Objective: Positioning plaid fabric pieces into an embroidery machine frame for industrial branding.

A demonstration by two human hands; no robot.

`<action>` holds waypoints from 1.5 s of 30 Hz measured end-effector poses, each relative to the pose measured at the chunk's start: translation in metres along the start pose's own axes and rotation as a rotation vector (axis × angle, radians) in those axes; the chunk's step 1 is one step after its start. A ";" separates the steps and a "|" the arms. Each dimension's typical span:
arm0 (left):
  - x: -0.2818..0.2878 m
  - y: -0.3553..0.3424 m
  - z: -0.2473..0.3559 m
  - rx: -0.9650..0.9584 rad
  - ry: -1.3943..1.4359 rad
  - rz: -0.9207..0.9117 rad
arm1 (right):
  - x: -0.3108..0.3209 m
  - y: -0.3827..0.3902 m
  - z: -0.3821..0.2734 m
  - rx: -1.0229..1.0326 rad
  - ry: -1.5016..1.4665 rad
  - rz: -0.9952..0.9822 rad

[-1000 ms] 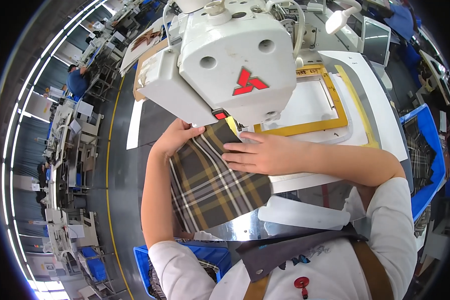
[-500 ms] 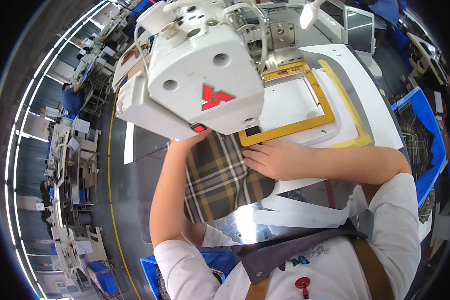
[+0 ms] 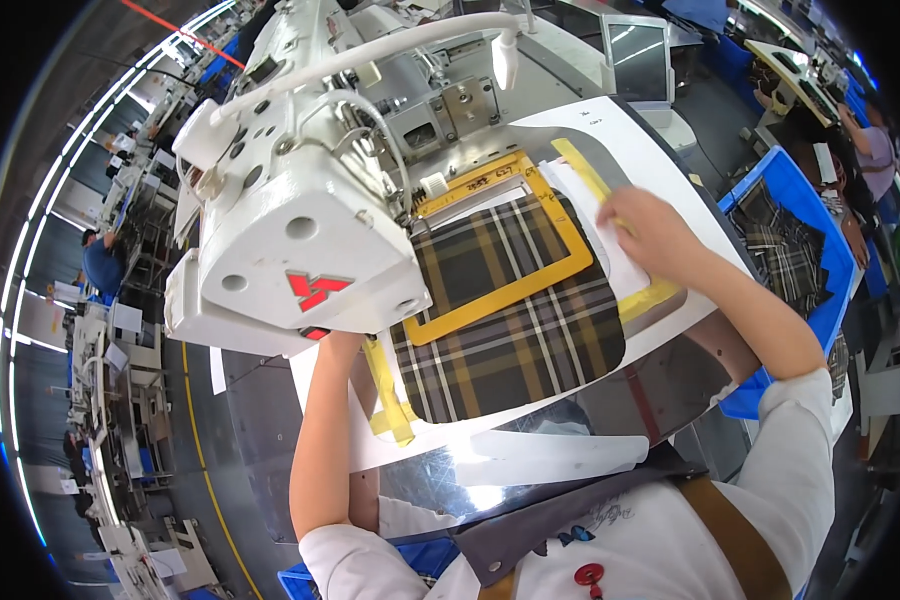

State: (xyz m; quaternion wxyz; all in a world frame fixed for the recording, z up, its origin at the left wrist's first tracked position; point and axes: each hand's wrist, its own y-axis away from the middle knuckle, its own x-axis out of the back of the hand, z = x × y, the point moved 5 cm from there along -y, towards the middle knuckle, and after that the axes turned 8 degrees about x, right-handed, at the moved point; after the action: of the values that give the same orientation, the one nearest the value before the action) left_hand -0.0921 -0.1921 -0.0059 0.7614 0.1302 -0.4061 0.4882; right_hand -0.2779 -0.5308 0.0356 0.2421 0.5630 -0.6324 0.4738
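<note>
A dark plaid fabric piece [image 3: 510, 365] with rounded corners lies flat on a white template sheet [image 3: 370, 455]. Across its upper part rests a yellow rectangular clamp frame [image 3: 505, 302], with plaid showing inside the opening. My right hand [image 3: 660, 235] hovers just right of the frame, its fingers loosely bent and apart, nothing seen in them; it is slightly blurred. My left hand [image 3: 342, 345] reaches up beneath the white sewing machine head [image 3: 280, 250] at the fabric's left. The machine head hides its fingers.
Yellow tape strips [image 3: 390, 395] edge the template. A blue bin [image 3: 840, 240] of plaid pieces stands at the right, and another blue bin [image 3: 420, 555] sits near my body. A screen [image 3: 638, 60] is behind the table. Other people work at the far left and far right.
The plaid fabric has shifted right and now lies spread under the yellow frame. My right hand has left the fabric, moving right and away. My left hand stays by the machine head.
</note>
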 end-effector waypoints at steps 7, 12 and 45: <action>0.000 0.016 0.012 -0.004 -0.064 0.043 | -0.028 -0.065 0.021 -0.005 -0.327 0.025; 0.013 0.014 -0.001 0.021 -0.106 0.055 | -0.051 -0.108 0.043 -0.098 -0.302 0.125; 0.026 0.018 -0.023 0.143 -0.226 0.249 | -0.020 -0.049 -0.010 0.205 -0.257 0.483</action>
State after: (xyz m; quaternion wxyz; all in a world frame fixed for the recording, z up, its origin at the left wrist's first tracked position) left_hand -0.0908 -0.1529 -0.0046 0.6333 0.1870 -0.4664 0.5885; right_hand -0.2292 -0.5080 0.0389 -0.0177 0.4731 -0.7224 0.5039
